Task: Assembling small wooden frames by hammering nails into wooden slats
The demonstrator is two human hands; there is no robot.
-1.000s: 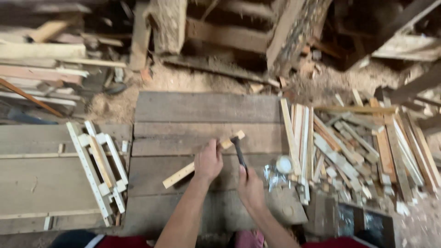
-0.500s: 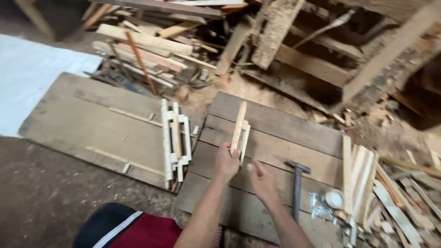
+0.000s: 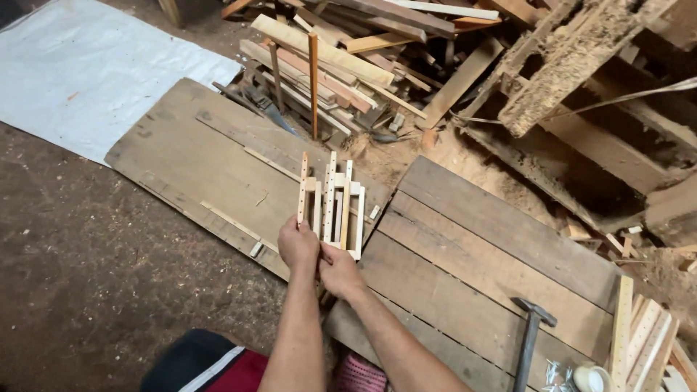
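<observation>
While clasped in both closed grips, left hand [image 3: 298,245] and right hand [image 3: 340,270]: pale holed wooden strips [image 3: 330,197], upright.

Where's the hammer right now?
The hammer lies untouched on the plank board at the head view's lower right, right of both hands, beside the small white tub.

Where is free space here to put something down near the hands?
Free: the right board panel between the hands and the hammer, and the left panel beside the white sheet. Crowded: the slat stack by both hands, and the scrap wood pile behind.
</observation>
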